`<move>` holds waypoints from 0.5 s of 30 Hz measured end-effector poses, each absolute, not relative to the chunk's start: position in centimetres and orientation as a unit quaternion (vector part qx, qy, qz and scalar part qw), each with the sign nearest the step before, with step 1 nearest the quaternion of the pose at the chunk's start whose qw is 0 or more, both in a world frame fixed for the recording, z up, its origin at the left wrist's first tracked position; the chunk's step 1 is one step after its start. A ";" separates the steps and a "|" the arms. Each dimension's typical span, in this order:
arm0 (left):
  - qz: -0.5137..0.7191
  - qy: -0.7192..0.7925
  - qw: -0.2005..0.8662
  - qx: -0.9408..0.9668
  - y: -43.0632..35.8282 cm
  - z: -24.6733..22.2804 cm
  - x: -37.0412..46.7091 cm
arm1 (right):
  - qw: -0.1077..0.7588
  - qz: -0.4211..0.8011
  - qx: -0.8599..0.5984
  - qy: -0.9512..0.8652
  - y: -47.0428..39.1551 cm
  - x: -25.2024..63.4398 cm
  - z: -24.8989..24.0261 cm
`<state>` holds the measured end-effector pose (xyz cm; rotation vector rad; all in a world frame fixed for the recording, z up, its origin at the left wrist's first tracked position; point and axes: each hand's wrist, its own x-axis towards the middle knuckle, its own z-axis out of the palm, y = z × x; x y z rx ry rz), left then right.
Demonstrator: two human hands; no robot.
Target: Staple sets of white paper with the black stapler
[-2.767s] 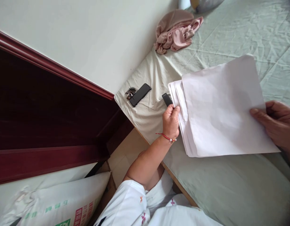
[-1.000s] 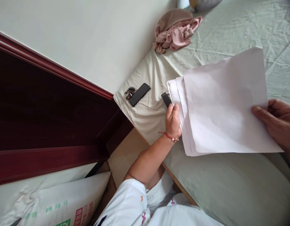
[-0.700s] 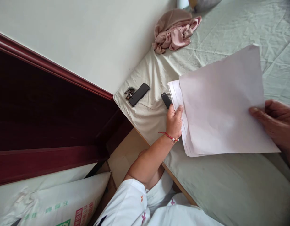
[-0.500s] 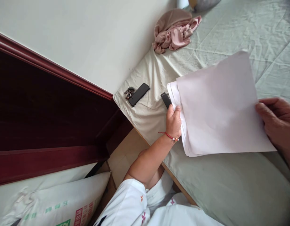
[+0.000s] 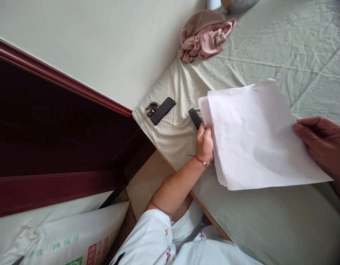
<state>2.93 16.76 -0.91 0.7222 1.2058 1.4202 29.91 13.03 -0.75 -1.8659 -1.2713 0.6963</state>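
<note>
A stack of white paper sheets is held above the pale green cloth. My left hand, with a red string bracelet at its wrist, grips the stack's left edge, thumb on top. On the right, my right hand pinches the right edge of the sheets between thumb and fingers. The top sheet looks creased and bent, and its far corner curls. A small black object lies on the cloth just beyond my left hand, partly hidden by it.
A black phone lies on the cloth beside a bunch of keys. Crumpled pink fabric sits against the wall at the back. Dark red woodwork stands at the left, above a white printed sack.
The paper's far edge has dropped towards me and its near edge has shifted slightly nearer and right. My right hand has moved slightly left, still holding the sheets.
</note>
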 end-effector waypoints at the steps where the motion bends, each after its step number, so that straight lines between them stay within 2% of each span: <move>1: 0.598 0.514 0.542 0.289 16.8 -0.8 3.0 | 0.375 0.273 -0.735 -0.495 13.0 30.0 -0.8; 6: 0.598 0.555 0.535 0.219 16.9 -1.0 2.9 | 0.356 0.272 -0.748 -0.490 13.0 30.1 -1.2; 15: 0.598 0.500 0.565 0.271 16.6 -0.2 3.2 | 0.342 0.279 -0.771 -0.459 12.9 29.6 -1.0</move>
